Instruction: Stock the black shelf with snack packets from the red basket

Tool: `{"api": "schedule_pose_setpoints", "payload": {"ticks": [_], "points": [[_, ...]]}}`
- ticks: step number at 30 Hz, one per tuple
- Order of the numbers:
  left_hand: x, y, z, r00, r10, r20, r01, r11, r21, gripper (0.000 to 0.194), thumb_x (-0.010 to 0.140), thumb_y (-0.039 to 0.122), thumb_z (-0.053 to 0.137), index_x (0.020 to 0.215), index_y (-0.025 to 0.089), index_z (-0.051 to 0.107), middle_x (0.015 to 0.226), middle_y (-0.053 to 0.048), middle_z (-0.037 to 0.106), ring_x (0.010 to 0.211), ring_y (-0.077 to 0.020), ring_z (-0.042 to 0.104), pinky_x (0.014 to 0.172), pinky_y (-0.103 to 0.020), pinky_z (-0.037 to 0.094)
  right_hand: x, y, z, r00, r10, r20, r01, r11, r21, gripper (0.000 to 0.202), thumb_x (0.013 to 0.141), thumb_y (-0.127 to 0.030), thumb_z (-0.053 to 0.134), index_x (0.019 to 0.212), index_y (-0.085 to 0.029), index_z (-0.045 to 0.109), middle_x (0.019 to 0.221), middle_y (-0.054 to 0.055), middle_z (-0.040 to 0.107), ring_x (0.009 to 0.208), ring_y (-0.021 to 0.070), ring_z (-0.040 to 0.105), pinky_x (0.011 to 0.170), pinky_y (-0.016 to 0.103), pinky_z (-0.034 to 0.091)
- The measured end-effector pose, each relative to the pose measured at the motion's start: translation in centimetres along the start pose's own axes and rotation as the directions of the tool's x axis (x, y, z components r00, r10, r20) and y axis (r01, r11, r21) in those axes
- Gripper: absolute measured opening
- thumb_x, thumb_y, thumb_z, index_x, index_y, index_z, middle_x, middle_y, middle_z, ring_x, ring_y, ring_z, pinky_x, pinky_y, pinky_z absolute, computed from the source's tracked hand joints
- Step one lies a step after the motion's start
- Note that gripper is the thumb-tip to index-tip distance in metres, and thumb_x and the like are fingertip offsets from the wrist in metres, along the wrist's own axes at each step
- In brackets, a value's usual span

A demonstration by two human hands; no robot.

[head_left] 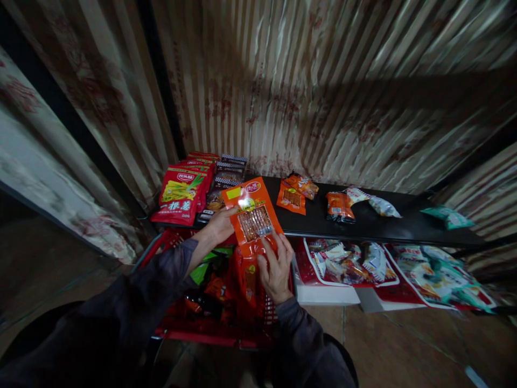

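Observation:
An orange snack packet (255, 215) with a clear window is held up above a red basket (210, 338). My left hand (221, 225) grips its left edge, the thumb or fingers partly hidden by the packet. My right hand (278, 265) is at its lower right, fingers bent against the bottom edge. Below, the basket holds red-orange packets (247, 285), a green packet (202, 269) and dark packaging. Red packets (183, 195) and dark brown packets (229, 175) stand at the left end of the black shelf (388, 223).
On the shelf lie another orange packet (291, 198), a small orange bag (340, 207), a white packet (383, 207) and a teal packet (448, 216). Lower right are two red trays of wrapped snacks (347, 264). A pleated curtain (283, 97) hangs behind, with black posts (161, 81).

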State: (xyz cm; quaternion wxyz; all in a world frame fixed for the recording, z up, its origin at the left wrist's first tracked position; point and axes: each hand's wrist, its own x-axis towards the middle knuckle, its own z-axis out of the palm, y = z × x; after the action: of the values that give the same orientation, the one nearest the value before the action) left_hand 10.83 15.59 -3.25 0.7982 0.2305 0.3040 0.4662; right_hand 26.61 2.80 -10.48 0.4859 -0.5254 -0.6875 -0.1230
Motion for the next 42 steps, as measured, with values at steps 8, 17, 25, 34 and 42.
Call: {"api": "schedule_pose_setpoints", "payload": {"ticks": [8, 17, 25, 34, 42], "points": [[-0.3, -1.2, -1.0, 0.999, -0.040, 0.002, 0.039, 0.984, 0.174, 0.011, 0.077, 0.008, 0.068, 0.088, 0.010, 0.070, 0.077, -0.009, 0.075, 0.069, -0.0195, 0.071, 0.073, -0.033, 0.058, 1.2, 2.3, 0.1, 0.673, 0.712, 0.198, -0.665, 0.467, 0.583, 0.049, 0.091, -0.052, 0.051, 0.128, -0.020, 0.057, 0.124, 0.013, 0.066, 0.113, 0.0231, 0.061, 0.100, 0.045, 0.046], [-0.9, -2.9, -0.7, 0.985, -0.175, 0.013, 0.161, 0.931, 0.327, 0.010, 0.077, 0.014, 0.071, 0.086, 0.010, 0.071, 0.080, -0.009, 0.076, 0.071, -0.0198, 0.072, 0.076, -0.032, 0.057, 1.7, 2.5, 0.7, 0.536, 0.751, 0.387, -0.654, 0.079, 0.753, 0.034, 0.076, -0.047, 0.072, 0.098, -0.021, 0.072, 0.095, 0.002, 0.076, 0.081, 0.0179, 0.068, 0.077, 0.033, 0.054], [-1.3, -2.9, -1.3, 0.973, -0.225, 0.045, 0.197, 0.921, 0.336, 0.013, 0.083, 0.016, 0.066, 0.093, 0.010, 0.072, 0.090, -0.011, 0.077, 0.078, -0.0196, 0.073, 0.081, -0.033, 0.056, 1.7, 2.8, 0.9, 0.491, 0.796, 0.354, -0.649, 0.063, 0.758, 0.029, 0.072, -0.045, 0.076, 0.088, -0.021, 0.074, 0.080, -0.001, 0.075, 0.069, 0.0151, 0.065, 0.066, 0.028, 0.052], [-2.2, -3.7, -2.5, 0.964, -0.262, 0.036, 0.232, 0.902, 0.364, 0.024, 0.082, 0.004, 0.058, 0.101, 0.010, 0.072, 0.089, -0.010, 0.077, 0.077, -0.0186, 0.073, 0.080, -0.031, 0.056, 2.2, 3.0, 0.9, 0.455, 0.802, 0.387, -0.613, -0.033, 0.789, 0.033, 0.066, -0.047, 0.080, 0.085, -0.021, 0.072, 0.076, 0.000, 0.075, 0.065, 0.0156, 0.066, 0.064, 0.029, 0.055], [-1.7, -2.5, -1.2, 0.991, -0.129, -0.037, 0.134, 0.938, 0.320, 0.024, 0.084, 0.005, 0.055, 0.102, 0.009, 0.072, 0.091, -0.011, 0.077, 0.078, -0.0195, 0.073, 0.084, -0.035, 0.057, 1.7, 2.8, 1.0, 0.502, 0.730, 0.464, -0.660, -0.024, 0.751, 0.034, 0.068, -0.045, 0.079, 0.092, -0.022, 0.073, 0.084, 0.000, 0.076, 0.072, 0.0167, 0.068, 0.073, 0.033, 0.055]]}}
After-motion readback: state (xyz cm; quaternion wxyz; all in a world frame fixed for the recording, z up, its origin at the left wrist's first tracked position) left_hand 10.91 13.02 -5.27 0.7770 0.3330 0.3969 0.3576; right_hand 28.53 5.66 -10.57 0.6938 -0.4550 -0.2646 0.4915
